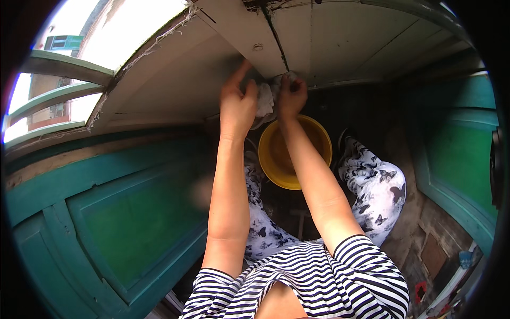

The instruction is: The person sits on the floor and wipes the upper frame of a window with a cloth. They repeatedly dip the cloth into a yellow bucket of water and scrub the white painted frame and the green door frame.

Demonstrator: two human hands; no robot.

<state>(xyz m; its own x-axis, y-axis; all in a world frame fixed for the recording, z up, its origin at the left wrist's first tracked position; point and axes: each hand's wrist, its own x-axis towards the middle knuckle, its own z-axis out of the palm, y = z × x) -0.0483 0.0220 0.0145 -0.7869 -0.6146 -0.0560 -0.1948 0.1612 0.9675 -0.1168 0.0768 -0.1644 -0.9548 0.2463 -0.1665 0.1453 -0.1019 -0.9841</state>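
Both my hands are stretched forward at the lower edge of a pale wooden panel (338, 44). My left hand (239, 99) has its index finger against the panel's corner, and its thumb is beside a whitish wet cloth (265, 99). My right hand (293, 93) pinches the cloth's right part, its fingers bent close to the dark gap between two boards. The cloth hangs between the two hands. Below them a yellow plastic basin (265, 167) with brownish water (279, 147) stands between my legs, and my right forearm passes over it.
A green wooden door panel (147, 223) stands on the left, another green panel (462, 159) on the right. At the upper left is a window frame with green bars (67, 65) and frayed, rough edges. A small blue object (465, 259) lies at the lower right.
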